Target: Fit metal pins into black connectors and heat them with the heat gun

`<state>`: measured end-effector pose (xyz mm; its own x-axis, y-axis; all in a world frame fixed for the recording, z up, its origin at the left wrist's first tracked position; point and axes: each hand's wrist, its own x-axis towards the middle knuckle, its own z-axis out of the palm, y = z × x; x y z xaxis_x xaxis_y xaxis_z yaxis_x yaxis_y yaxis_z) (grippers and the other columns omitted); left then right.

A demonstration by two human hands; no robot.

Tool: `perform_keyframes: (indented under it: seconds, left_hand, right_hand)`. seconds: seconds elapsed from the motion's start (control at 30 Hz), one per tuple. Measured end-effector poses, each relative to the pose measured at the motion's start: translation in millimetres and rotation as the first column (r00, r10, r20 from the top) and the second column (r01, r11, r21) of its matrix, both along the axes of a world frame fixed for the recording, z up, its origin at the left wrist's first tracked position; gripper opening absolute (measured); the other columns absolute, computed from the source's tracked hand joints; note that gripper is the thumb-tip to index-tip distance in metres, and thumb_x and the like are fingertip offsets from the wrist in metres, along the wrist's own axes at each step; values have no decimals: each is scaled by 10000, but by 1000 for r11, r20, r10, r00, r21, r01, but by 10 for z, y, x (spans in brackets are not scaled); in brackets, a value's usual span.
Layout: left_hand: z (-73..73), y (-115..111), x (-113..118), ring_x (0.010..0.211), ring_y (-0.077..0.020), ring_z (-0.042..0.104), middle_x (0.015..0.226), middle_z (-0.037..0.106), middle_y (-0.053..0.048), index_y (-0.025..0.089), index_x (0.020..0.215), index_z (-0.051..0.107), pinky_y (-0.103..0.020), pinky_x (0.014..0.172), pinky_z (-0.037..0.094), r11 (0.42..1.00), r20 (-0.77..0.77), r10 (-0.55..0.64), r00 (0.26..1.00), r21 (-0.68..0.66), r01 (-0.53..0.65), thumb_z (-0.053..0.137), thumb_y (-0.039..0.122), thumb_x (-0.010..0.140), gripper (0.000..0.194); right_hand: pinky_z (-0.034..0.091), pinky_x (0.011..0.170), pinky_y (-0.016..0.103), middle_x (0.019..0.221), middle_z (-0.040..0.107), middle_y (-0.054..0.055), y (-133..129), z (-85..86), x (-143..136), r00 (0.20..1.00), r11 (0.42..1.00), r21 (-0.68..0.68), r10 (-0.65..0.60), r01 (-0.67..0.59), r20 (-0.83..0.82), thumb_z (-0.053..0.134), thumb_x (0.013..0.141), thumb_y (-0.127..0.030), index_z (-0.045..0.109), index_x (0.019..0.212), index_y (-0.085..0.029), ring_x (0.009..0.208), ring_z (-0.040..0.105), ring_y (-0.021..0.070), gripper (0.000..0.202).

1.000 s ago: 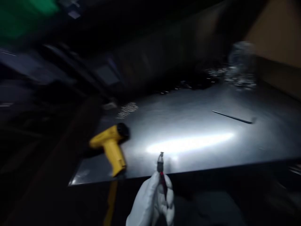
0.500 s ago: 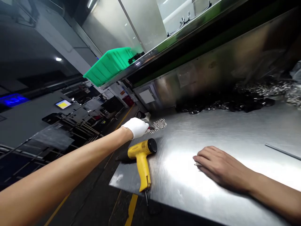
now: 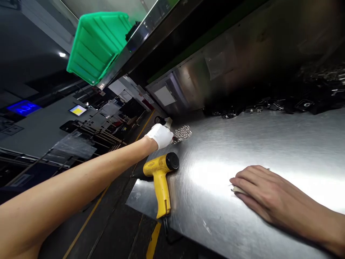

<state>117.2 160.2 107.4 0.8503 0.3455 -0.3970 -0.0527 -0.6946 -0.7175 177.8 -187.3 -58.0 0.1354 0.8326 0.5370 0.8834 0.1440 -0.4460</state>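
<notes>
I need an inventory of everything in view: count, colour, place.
Table: one, silver, centre to right
Heat gun: one, yellow and black, at table's left
Shiny parts: many, silver, beyond heat gun; more, far right
Black parts: many, black and silver, along table back
Shelf: one, silver, above table
Bin: one, green, on shelf
Sheet: one, white, behind table
Screen: one, yellow and pale, left background
Sign: one, blue, far left
Floor lines: several, yellow, below left
Others: too dim to name
Left hand: one, gloved white, by shiny parts, holding mostly hidden tool
Right hand: one, bare, over table, holding small pale piece
</notes>
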Motion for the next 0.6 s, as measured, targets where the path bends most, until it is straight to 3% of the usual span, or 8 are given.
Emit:
perform_keyframes:
  seconds: [0.3,0.6]
  left_hand:
    - [88,-63,-62,982,-395,689,1070,722,-241,88,1040,737,-461,828,435,999,90,-46,995,17,44,514,470,984,446]
    - [-70,-205,-15,974,-350,692,1015,730,-214,96,1006,740,-406,832,430,999,163,-15,986,-40,21,548,498,970,447]
  right_hand:
    - [511,860,473,1110,685,76,7,-41,-5,1000,999,-49,1,-1,2,541,1043,-221,620,1271,-221,976,649,258,241]
    - [487,879,462,1069,677,74,12,-3,6,1000,998,-69,-18,17,-15,546,1037,-215,629,1233,-185,950,616,236,215]
